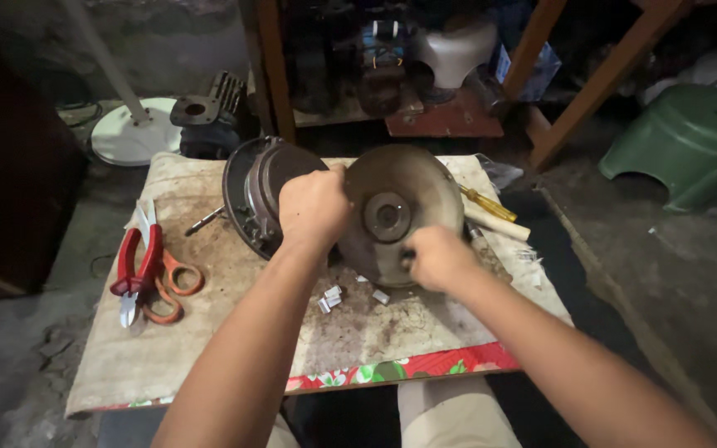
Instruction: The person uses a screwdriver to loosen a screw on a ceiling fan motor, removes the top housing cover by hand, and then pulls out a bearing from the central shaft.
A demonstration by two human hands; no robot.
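At the bottom of the frame the person's knees in pale trousers sit just under the near edge of a low work board (209, 348) covered in a stained cloth with a red floral border, and both bare forearms reach up from there to the middle of the picture. The left hand (313, 207) is closed over the upper left rim of a round, dished metal motor cover (400, 211) with a hub at its centre, which stands tilted on the board; the right hand (435, 257) is curled shut at the cover's lower right edge, and something dark shows at the fingers, though what it is cannot be told. Just behind the left hand, touching or nearly touching the cover, leans a dark motor housing (255, 195). The cover rests on its rim alone — if either grip slackens it could roll or tip toward the near edge, scattering the small white bits (331, 297) lying right below it. A yellow-handled screwdriver (489, 204) lies behind the cover at the right. At the left of the board, well apart from both hands, lie red-handled pliers (136, 265) across orange-handled scissors (172, 286). A green plastic stool (690, 137) sits at the upper right.
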